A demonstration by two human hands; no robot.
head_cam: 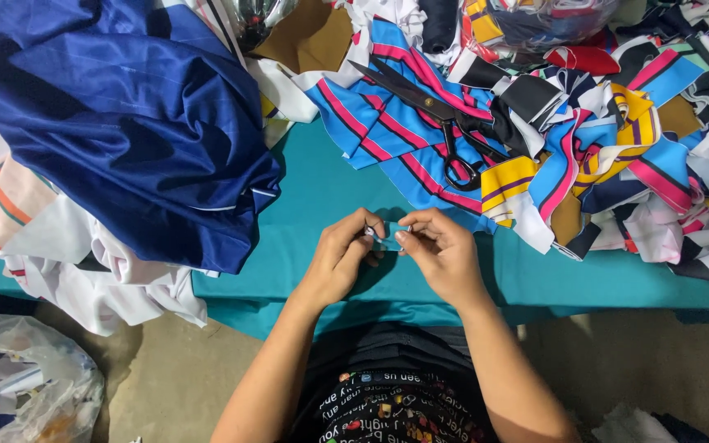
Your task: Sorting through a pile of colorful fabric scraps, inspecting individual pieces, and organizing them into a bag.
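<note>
My left hand (340, 254) and my right hand (443, 250) meet over the teal cloth (330, 184) that covers the table. Together they pinch a small teal fabric piece (387, 238) between thumbs and fingertips. Black-handled scissors (428, 102) lie shut on a blue, pink and black striped fabric (387, 123) just beyond my hands.
A big heap of dark blue shiny cloth (125, 115) fills the left, over white and striped garments (51, 246). Striped fabric scraps (617, 156) pile up at the right. A clear plastic bag (18, 385) sits on the floor at lower left.
</note>
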